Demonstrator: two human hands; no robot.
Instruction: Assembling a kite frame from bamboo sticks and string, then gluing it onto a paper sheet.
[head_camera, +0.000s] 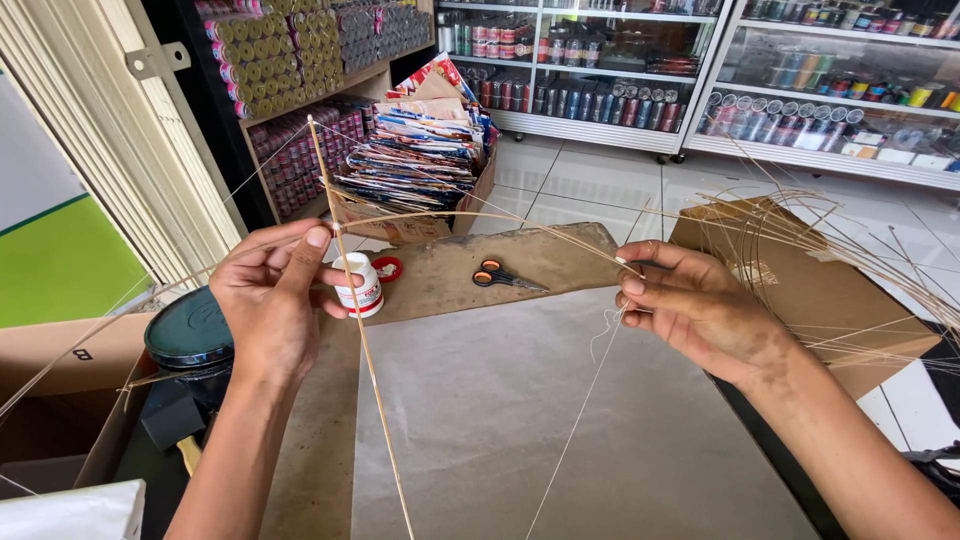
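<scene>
Bamboo sticks (362, 330) pinched crosswise in left hand (268, 300); right hand (690, 305) grips thread (575, 435).

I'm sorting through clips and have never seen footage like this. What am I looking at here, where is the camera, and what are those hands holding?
There is no machine: a person works with two bare hands, and the single picture comes from a camera worn on their head, looking down.

The left hand pinches the spot where a long upright stick crosses a thin bowed stick. The right hand grips the bowed stick's other end, with fine thread hanging from it.

Below lies a large sheet of pale paper. Beyond it are orange-handled scissors on brown cardboard, and a small white bottle with its red cap beside it. A dark round lid sits at the left, a bundle of thin sticks at the right. Shop shelves stand behind.
</scene>
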